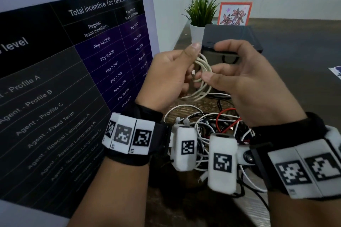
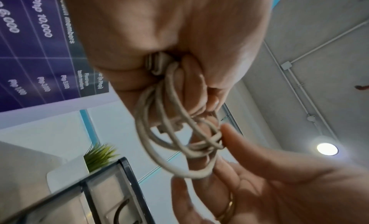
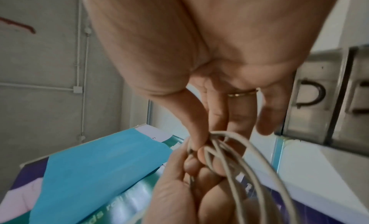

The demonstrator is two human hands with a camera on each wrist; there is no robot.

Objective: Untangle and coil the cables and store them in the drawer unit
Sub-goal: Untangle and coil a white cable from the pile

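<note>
A cream-white cable (image 1: 203, 72) is wound into a small coil held in the air in front of the dark drawer unit (image 1: 230, 35). My left hand (image 1: 184, 73) grips one side of the coil (image 2: 199, 147), fingers curled round the strands and a plug end tucked in the fist. My right hand (image 1: 208, 77) pinches the other side, thumb pressing the loops (image 3: 223, 133) against its fingers. The drawer unit (image 3: 319, 79) shows translucent fronts with dark handles, all shut. A tangle of white, black and red cables (image 1: 217, 121) lies on the table below my wrists.
A large printed banner (image 1: 73, 79) stands close on the left. A potted plant (image 1: 201, 11) and an orange-framed flower picture (image 1: 234, 14) stand behind the drawer unit. The dark wooden table (image 1: 295, 51) extends to the right.
</note>
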